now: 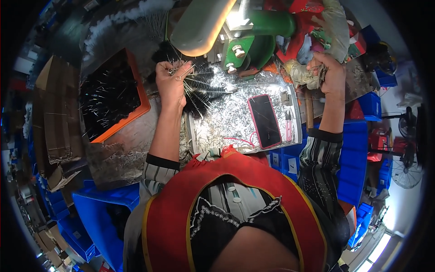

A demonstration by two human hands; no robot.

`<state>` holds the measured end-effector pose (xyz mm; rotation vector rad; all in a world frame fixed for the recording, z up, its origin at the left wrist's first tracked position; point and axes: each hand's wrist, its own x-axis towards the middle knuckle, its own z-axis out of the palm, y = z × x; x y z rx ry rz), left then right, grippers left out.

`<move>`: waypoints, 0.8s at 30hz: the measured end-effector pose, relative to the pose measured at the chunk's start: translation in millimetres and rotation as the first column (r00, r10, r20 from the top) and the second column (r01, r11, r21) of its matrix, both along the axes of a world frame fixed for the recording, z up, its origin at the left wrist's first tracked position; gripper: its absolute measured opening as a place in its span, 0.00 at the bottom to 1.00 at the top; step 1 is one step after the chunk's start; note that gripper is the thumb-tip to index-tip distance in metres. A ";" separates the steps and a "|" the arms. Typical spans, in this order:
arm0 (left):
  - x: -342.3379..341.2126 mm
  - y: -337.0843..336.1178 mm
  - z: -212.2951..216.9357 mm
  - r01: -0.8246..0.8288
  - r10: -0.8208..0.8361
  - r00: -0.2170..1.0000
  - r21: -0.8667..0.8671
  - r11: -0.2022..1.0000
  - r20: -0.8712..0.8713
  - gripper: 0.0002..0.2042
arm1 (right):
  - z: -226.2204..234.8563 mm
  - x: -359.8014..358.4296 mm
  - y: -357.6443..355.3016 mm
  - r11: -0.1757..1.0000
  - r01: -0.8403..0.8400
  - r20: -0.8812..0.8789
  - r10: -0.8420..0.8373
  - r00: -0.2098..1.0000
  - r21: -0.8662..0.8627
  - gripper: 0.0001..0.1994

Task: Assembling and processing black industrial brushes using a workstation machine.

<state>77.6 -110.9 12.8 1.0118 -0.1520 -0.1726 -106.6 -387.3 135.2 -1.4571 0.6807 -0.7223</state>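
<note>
My left hand [171, 81] is closed round a bundle of black-bristled wire brushes [199, 86]. Their twisted wire stems end in small loops near my thumb, and the bristle heads fan out to the right. At the right, the curled fingers of my right hand [327, 72] press against a pale, wrinkled, wrapped thing [302, 76] beside the machine; what exactly they grip is partly hidden. Between my hands stands the green machine [253, 45] with bolts. Below it lies a light tray [217, 131] strewn with bits of wire.
A phone [265, 121] in a pink case lies on the tray beside small pink-handled snips [288, 127]. An orange bin [141, 97] full of black brushes stands to the left. A lamp [201, 27] hangs above the machine. Blue bins [353, 158] flank me.
</note>
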 end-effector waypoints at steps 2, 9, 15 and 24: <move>-2.6 -3.4 5.9 0.000 0.001 1.000 0.046 0.999 -0.007 0.20 | 20.1 -0.1 5.0 1.000 0.014 -0.049 -0.014 0.999 0.000 0.13; -1.7 -0.6 0.6 -0.017 0.017 1.000 0.036 0.999 0.003 0.20 | 3.7 4.6 -0.2 0.989 -0.059 0.147 0.079 0.986 -0.136 0.07; -5.4 -4.2 4.7 -0.120 0.034 0.979 0.429 0.895 0.203 0.15 | -57.2 12.6 16.3 0.991 0.004 0.517 0.067 0.853 -0.135 0.06; -0.3 -2.7 -0.6 -0.199 0.180 0.976 0.156 0.968 0.125 0.12 | 4.3 4.1 6.8 0.996 -0.002 0.096 0.011 0.995 -0.086 0.14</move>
